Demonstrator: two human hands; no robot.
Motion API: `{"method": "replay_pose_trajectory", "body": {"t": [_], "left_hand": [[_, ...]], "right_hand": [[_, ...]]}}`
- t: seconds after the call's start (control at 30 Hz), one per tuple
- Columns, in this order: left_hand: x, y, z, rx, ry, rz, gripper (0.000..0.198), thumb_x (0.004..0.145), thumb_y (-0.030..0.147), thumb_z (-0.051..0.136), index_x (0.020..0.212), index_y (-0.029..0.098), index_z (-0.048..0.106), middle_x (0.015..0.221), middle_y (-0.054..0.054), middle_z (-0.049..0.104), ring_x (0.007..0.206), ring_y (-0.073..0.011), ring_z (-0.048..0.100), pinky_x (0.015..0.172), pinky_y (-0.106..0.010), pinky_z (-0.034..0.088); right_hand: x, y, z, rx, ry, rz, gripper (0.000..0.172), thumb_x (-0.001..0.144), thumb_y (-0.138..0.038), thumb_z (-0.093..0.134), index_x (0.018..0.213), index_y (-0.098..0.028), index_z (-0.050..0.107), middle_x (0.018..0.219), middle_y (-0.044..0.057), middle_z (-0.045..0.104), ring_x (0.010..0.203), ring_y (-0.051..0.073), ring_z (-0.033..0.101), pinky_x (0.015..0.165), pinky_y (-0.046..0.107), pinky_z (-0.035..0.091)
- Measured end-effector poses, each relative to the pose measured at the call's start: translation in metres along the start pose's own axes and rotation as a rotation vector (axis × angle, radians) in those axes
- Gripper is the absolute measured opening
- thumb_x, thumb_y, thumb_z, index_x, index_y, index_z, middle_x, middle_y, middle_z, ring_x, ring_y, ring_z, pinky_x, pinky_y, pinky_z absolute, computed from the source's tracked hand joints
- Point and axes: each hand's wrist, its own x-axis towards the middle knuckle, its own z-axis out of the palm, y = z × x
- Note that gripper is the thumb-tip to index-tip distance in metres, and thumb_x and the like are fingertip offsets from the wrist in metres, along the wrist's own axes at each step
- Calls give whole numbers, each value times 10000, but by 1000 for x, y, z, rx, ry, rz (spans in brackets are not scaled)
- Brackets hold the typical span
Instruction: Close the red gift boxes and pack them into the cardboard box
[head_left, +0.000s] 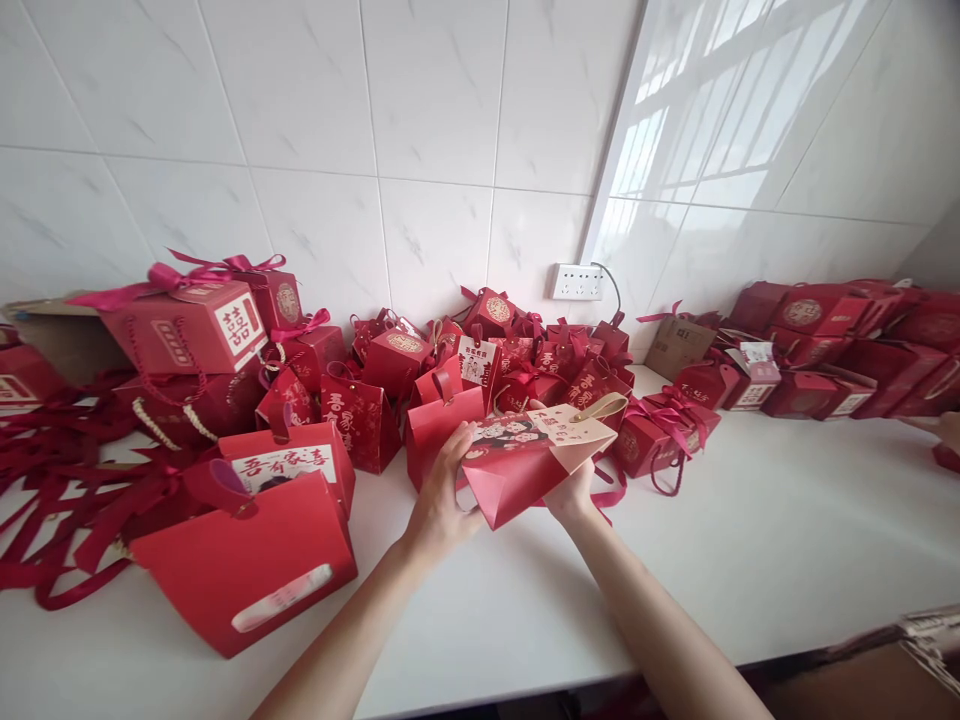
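A red and cream gift box (517, 465) with a printed cartoon couple and a strap loop on its cream end lies tilted between my two hands, above the white table. My left hand (444, 490) grips its left end, thumb and fingers on either side. Around the lower right part, my right hand (574, 490) is closed, its fingers mostly hidden beneath the box. Just behind stands a plain red box (431, 430) with a strap handle. To the left, a larger red gift box (255, 560) with a clear oval window sits in front of another strap-handled box.
Many red gift boxes (397, 360) crowd along the tiled wall. Loose dark red ribbons (67, 500) are heaped at the left. More boxes are stacked at the right (817, 310), near a cardboard piece (679, 347). A socket strip (576, 282) is on the wall. Part of another person's hand (946, 430) shows at the right edge.
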Motion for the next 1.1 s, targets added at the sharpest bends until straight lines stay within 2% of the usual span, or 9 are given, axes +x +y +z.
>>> {"method": "replay_pose_trajectory", "body": {"t": [0.07, 0.13, 0.4, 0.63, 0.83, 0.97, 1.1], "left_hand": [[1, -2, 1, 24, 35, 110, 847, 744, 196, 663, 1412, 293, 151, 1384, -164, 390, 1308, -317, 361, 980, -517, 428], [2, -2, 2, 37, 45, 155, 845, 749, 157, 652, 1412, 291, 145, 1394, -170, 375, 1326, -324, 329, 987, -532, 415], [0, -1, 2, 62, 29, 154, 805, 772, 76, 581, 1411, 295, 143, 1446, -148, 303, 1361, -298, 264, 1002, -496, 416], [2, -1, 1, 68, 49, 165, 799, 766, 66, 597, 1405, 279, 167, 1439, -158, 319, 1344, -319, 293, 1001, -492, 420], [2, -2, 0, 34, 51, 150, 796, 765, 110, 624, 1405, 268, 178, 1435, -157, 321, 1339, -316, 305, 1014, -491, 410], [0, -2, 1, -19, 45, 32, 848, 736, 196, 679, 1410, 274, 171, 1390, -160, 382, 1295, -325, 374, 967, -493, 452], [4, 7, 0, -162, 107, -203, 805, 683, 278, 719, 1354, 288, 274, 1305, -143, 473, 1141, -306, 529, 826, -437, 539]], "right_hand": [[-1, 2, -3, -37, 34, -10, 475, 709, -624, 446, 911, -232, 620, 853, 74, 683, 812, 281, 640, 666, 418, 507], [-2, 4, -6, -69, 47, -10, 471, 708, -638, 452, 879, -235, 627, 818, 73, 683, 785, 281, 637, 646, 410, 507], [-6, 4, -7, -105, -1, -1, 595, 776, -727, 270, 899, -250, 604, 782, 66, 669, 790, 285, 619, 679, 450, 503], [-6, 5, -7, -118, -17, 29, 654, 734, -776, 282, 999, -263, 589, 797, 78, 673, 744, 287, 619, 692, 465, 501], [-5, 6, -8, -54, -16, 65, 531, 728, -689, 406, 975, -261, 601, 885, 71, 681, 773, 278, 622, 625, 414, 512], [-6, 7, -6, 21, -88, 78, 384, 681, -571, 552, 920, -277, 616, 937, 33, 684, 877, 272, 621, 708, 396, 518], [-9, 5, 0, 42, -289, 208, 314, 722, -415, 598, 1006, -281, 602, 973, 15, 672, 896, 242, 619, 750, 400, 514]]}}
